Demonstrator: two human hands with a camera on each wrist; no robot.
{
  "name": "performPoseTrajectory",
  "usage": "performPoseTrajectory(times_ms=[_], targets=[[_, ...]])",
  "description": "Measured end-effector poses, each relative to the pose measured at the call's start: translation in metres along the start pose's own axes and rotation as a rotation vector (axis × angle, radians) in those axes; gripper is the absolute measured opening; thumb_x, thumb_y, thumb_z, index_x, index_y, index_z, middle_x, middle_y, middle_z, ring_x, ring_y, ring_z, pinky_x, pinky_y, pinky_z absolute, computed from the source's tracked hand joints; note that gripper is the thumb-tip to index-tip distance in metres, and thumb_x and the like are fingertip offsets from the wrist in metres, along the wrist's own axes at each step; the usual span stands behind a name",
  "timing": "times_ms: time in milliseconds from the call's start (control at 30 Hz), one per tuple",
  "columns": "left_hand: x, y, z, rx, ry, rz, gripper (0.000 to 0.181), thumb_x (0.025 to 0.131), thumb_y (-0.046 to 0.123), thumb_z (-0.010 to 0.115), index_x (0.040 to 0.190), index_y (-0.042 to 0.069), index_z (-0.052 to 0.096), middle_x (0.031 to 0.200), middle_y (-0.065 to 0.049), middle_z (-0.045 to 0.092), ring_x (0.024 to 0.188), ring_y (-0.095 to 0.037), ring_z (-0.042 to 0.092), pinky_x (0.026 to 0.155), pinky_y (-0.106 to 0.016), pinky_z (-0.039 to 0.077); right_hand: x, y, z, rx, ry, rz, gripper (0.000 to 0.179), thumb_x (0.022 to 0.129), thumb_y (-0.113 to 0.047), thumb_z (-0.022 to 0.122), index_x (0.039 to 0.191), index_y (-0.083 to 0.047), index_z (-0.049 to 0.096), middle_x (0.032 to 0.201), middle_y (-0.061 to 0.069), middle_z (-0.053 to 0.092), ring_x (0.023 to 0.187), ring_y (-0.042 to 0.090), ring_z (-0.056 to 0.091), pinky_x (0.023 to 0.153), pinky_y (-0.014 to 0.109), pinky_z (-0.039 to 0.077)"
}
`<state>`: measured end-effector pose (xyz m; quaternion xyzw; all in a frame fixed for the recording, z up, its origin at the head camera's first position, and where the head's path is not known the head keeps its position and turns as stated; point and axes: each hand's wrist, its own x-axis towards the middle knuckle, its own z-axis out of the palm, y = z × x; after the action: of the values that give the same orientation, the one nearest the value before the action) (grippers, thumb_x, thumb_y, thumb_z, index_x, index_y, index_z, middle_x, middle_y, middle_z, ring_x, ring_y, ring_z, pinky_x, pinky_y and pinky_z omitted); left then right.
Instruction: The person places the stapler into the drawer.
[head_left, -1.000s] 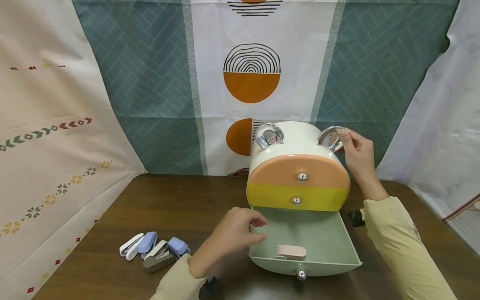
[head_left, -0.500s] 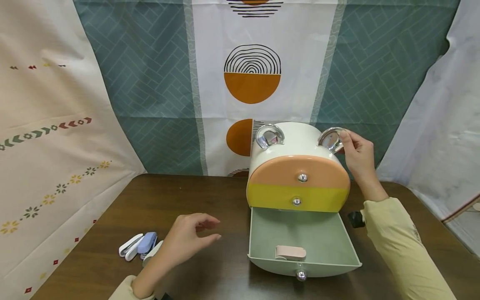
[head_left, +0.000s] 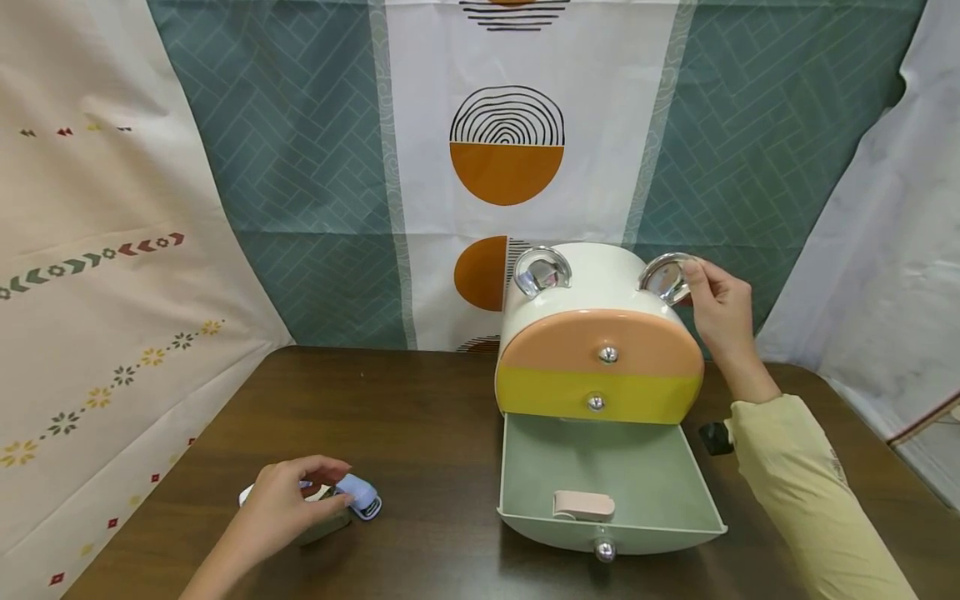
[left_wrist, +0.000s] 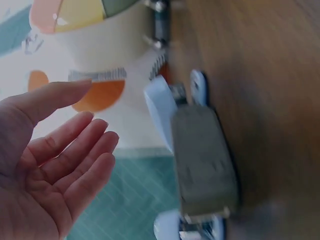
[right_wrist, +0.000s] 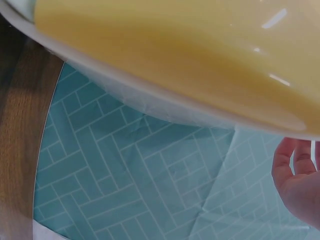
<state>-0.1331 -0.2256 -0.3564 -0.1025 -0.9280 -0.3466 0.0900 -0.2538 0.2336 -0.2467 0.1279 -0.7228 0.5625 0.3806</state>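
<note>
- Clearly largest, a patterned curtain (head_left: 315, 167) hangs behind the cabinet (head_left: 588, 271), its top cut off.
- A wooden table (head_left: 427, 417) bears the cabinet; its near edge is out of frame.
- The cabinet shows three knobs (head_left: 608, 354), two metal ears (head_left: 543, 271) and three drawers, the lowest, a green drawer (head_left: 600, 454), pulled out.
- The right hand (head_left: 723, 312) pinches the cabinet's right ear, fingers partly hidden.
- Left of the cabinet, the left hand (head_left: 281, 504), fingers loosely bent, thumb apart, holding nothing, blocks some loose staplers, preventing a count.
- One blue stapler (head_left: 360, 497) and one grey stapler (left_wrist: 205, 160) show there; one pink stapler (head_left: 583, 505) lies inside the green drawer.
</note>
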Motion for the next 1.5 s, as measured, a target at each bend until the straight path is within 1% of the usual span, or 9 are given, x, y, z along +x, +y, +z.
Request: performPoseTrajectory(times_ms=[333,500,600,967,1067,1167,1233,1433,1500], targets=[[-0.005,-0.029,-0.002,0.129,-0.060,0.013,0.027,0.063,0.021,0.080,0.086,0.013,0.069,0.085,0.003,0.067,0.078,-0.013,0.063,0.068,-0.025,0.049,0.001,0.001,-0.001,0.026,-0.005,0.002,0.022,0.091,-0.010,0.052,0.083,-0.027,0.064,0.065,-0.019,0.058,0.060,-0.005,0.055,0.059,0.011,0.046],[-0.005,-0.037,-0.002,0.171,-0.093,0.029,0.028,0.061,0.020,0.081,0.085,0.013,0.069,0.082,0.003,0.068,0.073,-0.010,0.062,0.064,-0.025,0.047,0.005,0.016,-0.003,0.003,0.000,0.013,0.020,0.091,-0.011,0.053,0.084,-0.026,0.064,0.065,-0.019,0.059,0.060,-0.005,0.055,0.059,0.011,0.046],[-0.005,-0.040,-0.003,0.169,-0.101,0.036,0.029,0.060,0.018,0.081,0.085,0.011,0.069,0.081,0.002,0.068,0.072,-0.011,0.062,0.064,-0.026,0.047,0.008,0.026,-0.004,-0.017,0.007,0.021,0.018,0.091,-0.013,0.053,0.085,-0.025,0.065,0.065,-0.019,0.059,0.060,-0.004,0.056,0.059,0.010,0.046],[-0.008,-0.040,-0.003,0.258,-0.076,-0.049,0.038,0.056,0.022,0.083,0.089,0.009,0.069,0.079,0.001,0.067,0.074,-0.016,0.061,0.065,-0.030,0.045,0.008,0.027,-0.003,-0.017,0.018,0.014,0.015,0.091,-0.016,0.054,0.086,-0.024,0.065,0.067,-0.019,0.059,0.062,-0.004,0.056,0.059,0.010,0.046],[-0.008,-0.040,-0.002,0.294,-0.083,-0.057,0.040,0.054,0.024,0.083,0.089,0.009,0.069,0.075,0.004,0.065,0.069,-0.012,0.058,0.062,-0.029,0.043,0.007,0.026,-0.003,-0.026,0.018,0.018,0.015,0.091,-0.016,0.054,0.090,-0.012,0.068,0.067,-0.019,0.059,0.062,-0.004,0.056,0.060,0.010,0.046],[-0.007,-0.041,0.000,0.311,-0.102,-0.065,0.043,0.053,0.023,0.083,0.091,0.008,0.068,0.072,0.007,0.064,0.066,-0.008,0.055,0.060,-0.028,0.041,0.007,0.026,-0.003,-0.042,0.016,0.021,0.025,0.091,-0.017,0.054,0.096,0.004,0.066,0.068,-0.020,0.059,0.062,-0.005,0.056,0.060,0.011,0.046],[-0.007,-0.042,0.000,0.311,-0.108,-0.061,0.045,0.052,0.023,0.083,0.091,0.007,0.068,0.072,0.007,0.064,0.065,-0.007,0.056,0.060,-0.028,0.041,0.007,0.026,-0.003,-0.044,0.014,0.021,0.029,0.091,-0.017,0.053,0.099,0.008,0.064,0.068,-0.020,0.059,0.062,-0.005,0.056,0.060,0.011,0.047],[-0.006,-0.042,0.000,0.313,-0.104,-0.052,0.043,0.052,0.023,0.083,0.090,0.007,0.068,0.071,0.007,0.065,0.065,-0.007,0.057,0.059,-0.028,0.040,0.007,0.026,-0.003,-0.027,0.014,0.025,0.017,0.091,-0.018,0.054,0.093,-0.007,0.067,0.068,-0.019,0.059,0.062,-0.004,0.056,0.060,0.011,0.047],[-0.006,-0.041,-0.001,0.318,-0.101,-0.061,0.041,0.053,0.023,0.083,0.089,0.008,0.069,0.071,0.007,0.065,0.065,-0.007,0.057,0.059,-0.028,0.040,0.008,0.026,-0.003,-0.031,0.009,0.012,0.021,0.092,-0.017,0.053,0.095,-0.002,0.067,0.067,-0.020,0.059,0.061,-0.005,0.056,0.059,0.011,0.047]])
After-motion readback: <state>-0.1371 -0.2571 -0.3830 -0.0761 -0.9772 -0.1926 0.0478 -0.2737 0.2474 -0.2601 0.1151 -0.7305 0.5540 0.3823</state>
